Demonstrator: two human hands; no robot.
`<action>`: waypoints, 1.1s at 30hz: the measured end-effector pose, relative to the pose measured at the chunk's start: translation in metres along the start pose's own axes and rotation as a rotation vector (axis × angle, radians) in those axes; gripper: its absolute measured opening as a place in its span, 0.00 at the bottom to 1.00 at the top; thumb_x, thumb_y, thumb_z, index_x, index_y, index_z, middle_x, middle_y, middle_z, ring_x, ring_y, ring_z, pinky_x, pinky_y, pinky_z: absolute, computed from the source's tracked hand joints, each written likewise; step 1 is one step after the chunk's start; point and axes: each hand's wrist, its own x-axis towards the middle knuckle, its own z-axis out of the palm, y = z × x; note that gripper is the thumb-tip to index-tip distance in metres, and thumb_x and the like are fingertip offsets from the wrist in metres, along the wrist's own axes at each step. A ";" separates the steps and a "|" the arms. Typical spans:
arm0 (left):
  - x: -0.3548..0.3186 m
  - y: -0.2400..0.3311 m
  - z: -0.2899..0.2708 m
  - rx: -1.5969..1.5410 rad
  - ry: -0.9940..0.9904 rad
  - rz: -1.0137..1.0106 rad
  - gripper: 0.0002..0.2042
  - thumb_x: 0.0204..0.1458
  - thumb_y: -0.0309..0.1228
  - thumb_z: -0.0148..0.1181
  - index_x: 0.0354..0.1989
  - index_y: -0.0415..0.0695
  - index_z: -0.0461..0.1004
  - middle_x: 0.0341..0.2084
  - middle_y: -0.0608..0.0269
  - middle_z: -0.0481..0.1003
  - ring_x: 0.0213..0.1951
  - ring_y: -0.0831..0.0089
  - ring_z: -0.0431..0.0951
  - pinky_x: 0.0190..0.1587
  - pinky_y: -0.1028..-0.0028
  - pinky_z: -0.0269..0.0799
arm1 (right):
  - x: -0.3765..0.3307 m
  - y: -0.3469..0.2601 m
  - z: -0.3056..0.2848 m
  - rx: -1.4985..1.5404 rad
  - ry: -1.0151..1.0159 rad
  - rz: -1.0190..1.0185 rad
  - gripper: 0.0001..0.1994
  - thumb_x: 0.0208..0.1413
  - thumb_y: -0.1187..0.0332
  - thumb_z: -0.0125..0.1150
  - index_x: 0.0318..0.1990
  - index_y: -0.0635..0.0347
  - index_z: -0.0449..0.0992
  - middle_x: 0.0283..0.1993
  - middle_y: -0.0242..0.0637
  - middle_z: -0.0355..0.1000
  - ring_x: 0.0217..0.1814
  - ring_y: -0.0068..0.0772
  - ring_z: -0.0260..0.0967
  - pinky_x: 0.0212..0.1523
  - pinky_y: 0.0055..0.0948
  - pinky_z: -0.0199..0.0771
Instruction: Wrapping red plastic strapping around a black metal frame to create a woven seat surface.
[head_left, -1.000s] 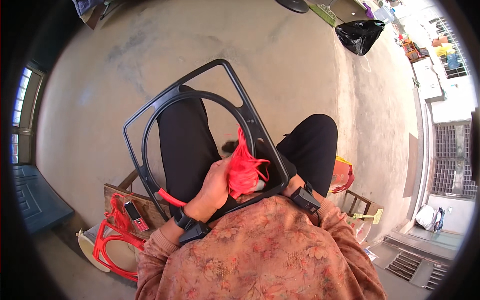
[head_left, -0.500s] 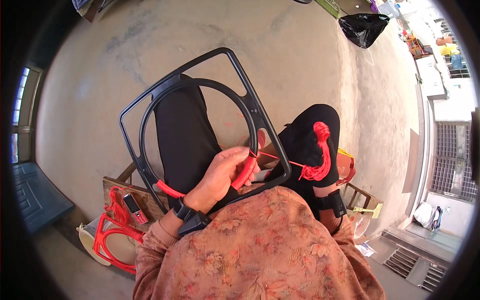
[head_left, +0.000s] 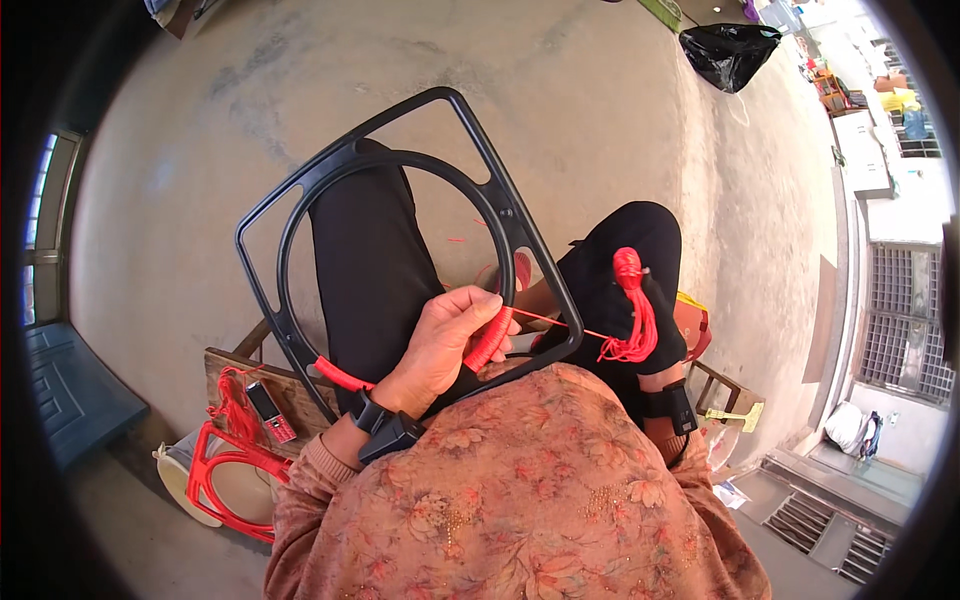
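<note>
A black frame point(head_left: 380, 160), squarish outside with a round ring inside, lies tilted across my lap. My left hand point(head_left: 440, 335) grips its ring at the lower right, thumb on top, beside tightly wound red cord point(head_left: 487, 342). Another red wrapped stretch point(head_left: 341, 375) covers the ring's lower left. From my left hand a taut red strand point(head_left: 555, 322) crosses the frame's side bar to a bundled hank of red cord point(head_left: 628, 295). My right hand point(head_left: 640, 328), dark-gloved against my black trousers, is closed on that hank; its fingers are hard to make out.
At lower left, a wooden bench point(head_left: 225, 372) carries loose red cord and a phone point(head_left: 271, 411); a red frame point(head_left: 205, 480) is beside it. A yellow tool point(head_left: 738, 416) is at right. A black bag point(head_left: 730, 55) lies on the floor at upper right.
The red hank and my right hand have shifted slightly left, and the hank hangs more upright. The black frame has tilted a little; my left hand keeps its hold.
</note>
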 end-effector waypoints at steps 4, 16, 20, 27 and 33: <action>0.000 -0.002 -0.002 0.020 -0.029 0.040 0.08 0.60 0.32 0.53 0.31 0.41 0.71 0.27 0.54 0.77 0.23 0.73 0.77 0.26 0.77 0.75 | -0.006 -0.006 0.019 -0.126 -0.102 0.131 0.17 0.59 0.63 0.53 0.52 0.63 0.70 0.43 0.35 0.74 0.44 0.26 0.71 0.47 0.26 0.70; -0.005 0.003 0.010 0.093 -0.076 0.240 0.06 0.58 0.30 0.54 0.35 0.40 0.72 0.24 0.66 0.75 0.24 0.81 0.75 0.27 0.82 0.72 | 0.043 0.022 0.074 -0.272 -0.689 0.212 0.24 0.58 0.65 0.57 0.60 0.65 0.63 0.56 0.40 0.68 0.58 0.28 0.64 0.56 0.27 0.65; 0.000 -0.005 0.002 0.198 -0.002 0.299 0.07 0.59 0.31 0.54 0.37 0.40 0.73 0.25 0.69 0.74 0.26 0.83 0.75 0.30 0.82 0.72 | 0.039 0.022 0.073 -0.237 -0.627 0.270 0.23 0.59 0.63 0.54 0.60 0.63 0.63 0.55 0.39 0.68 0.57 0.28 0.65 0.56 0.26 0.65; 0.007 -0.014 -0.004 -0.331 0.089 0.162 0.12 0.60 0.35 0.51 0.45 0.39 0.71 0.33 0.62 0.76 0.33 0.73 0.78 0.39 0.74 0.75 | 0.039 0.036 0.082 -0.233 -0.573 0.253 0.22 0.62 0.59 0.49 0.60 0.59 0.64 0.54 0.38 0.69 0.54 0.29 0.66 0.54 0.26 0.66; 0.007 -0.001 -0.011 -0.101 -0.081 -0.079 0.23 0.63 0.44 0.39 0.46 0.33 0.70 0.34 0.50 0.76 0.33 0.67 0.77 0.35 0.70 0.74 | 0.065 0.035 0.075 0.091 -0.336 0.271 0.21 0.64 0.56 0.45 0.60 0.55 0.64 0.54 0.37 0.70 0.52 0.29 0.67 0.53 0.26 0.67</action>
